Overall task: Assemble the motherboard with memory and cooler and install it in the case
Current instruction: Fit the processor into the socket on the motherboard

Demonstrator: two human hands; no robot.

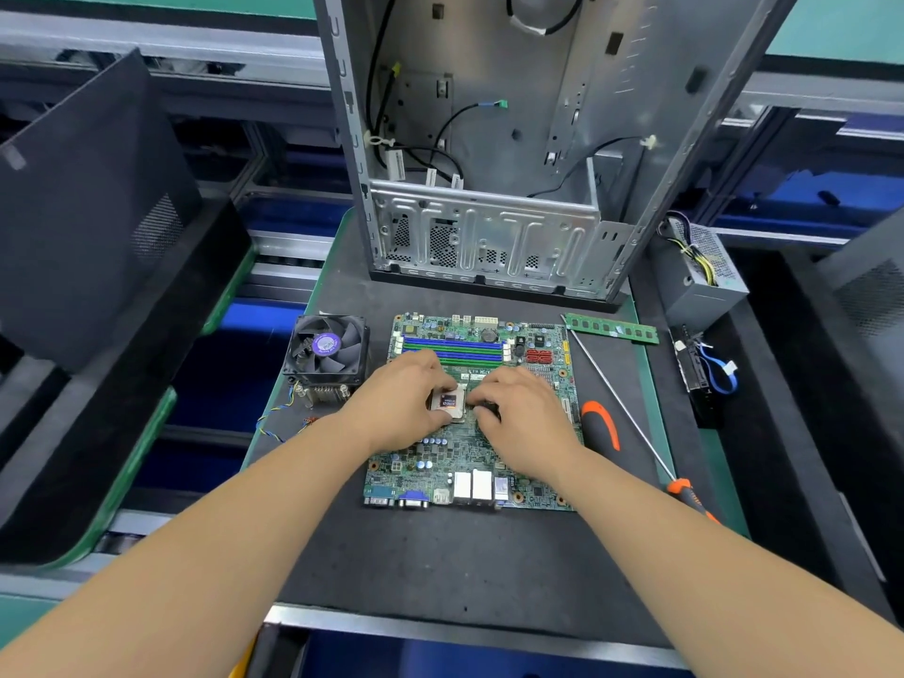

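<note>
Dark matting covers the worktop (440,555), a green-edged station with blue bins and metal rails showing beyond its sides. At the middle lies the motherboard (469,462), flat on the mat, its port block at the near edge and its blue and green memory slots (452,348) at the far edge. Both hands meet over the CPU (447,401) near the board's centre: the left hand (401,403) has its fingers curled round the chip's left edge, and the right hand (521,418) curls its fingers at the chip's right side — whether those fingertips pinch the chip itself or press the socket beside it cannot be told. Just left of the board sits the cooler (327,352), fan upward on its finned heatsink, with its thin coloured lead trailing toward the near edge. A green memory stick (611,328) lies apart from the board at its far right corner. Between them and the mat's right edge, a long-shafted screwdriver (631,413) lies diagonally, and a second orange-and-black handle (600,425) rests just beside the board. Behind the board stands the open case (489,237), bare metal inside with black cables hanging loose. To the right — off the mat — are a grey power supply (704,276) and a drive with a blue cable (697,369). A black side panel (93,203) leans at the left.
</note>
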